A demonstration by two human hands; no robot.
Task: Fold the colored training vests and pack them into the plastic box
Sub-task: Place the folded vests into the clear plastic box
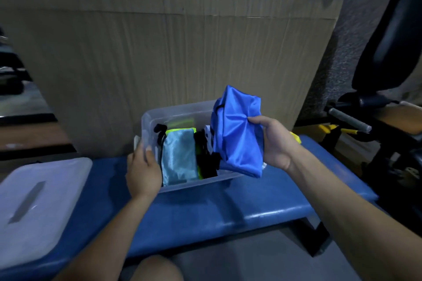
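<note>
Knee: bare knee (157, 268) at 6 o'clock, nearest the camera.
Lid: translucent white plastic lid (38, 203) at 8 o'clock, lying flat on the padded blue bench (205, 210), well apart from the box.
Left hand: left hand (142, 171) at the box's near-left corner, fingers curled over the rim and gripping it, which steadies the box.
Box: clear plastic box (150, 118) on the bench just past centre, open-topped.
Packed vests: 1 folded light-blue mesh vest (179, 157) stands on edge in the left part; beside it a neon-yellow and black vest (204, 159), partly hidden, so I cannot count what lies beneath.
Right hand: right hand (272, 141) at 3 o'clock from the box, thumb and fingers pinching 1 side of the bundle.
Held vest: folded royal-blue nylon vest (237, 134), upright, above the box's right end, its lower edge hanging in front of the right rim; not yet inside.
Step, as I judge it: lowering this vest into the free slot on the right.
Doing it well: keep the fold pinched until the bundle is seated; slide it in on edge, parallel to the light-blue one; hold the rim firmly; release only once its neighbours brace it.
Risk: slick fabric may spring open when released.
Far: tan corrugated cardboard panel (171, 57) at 12 o'clock; dark gym machine (388, 52) at 2 o'clock.
</note>
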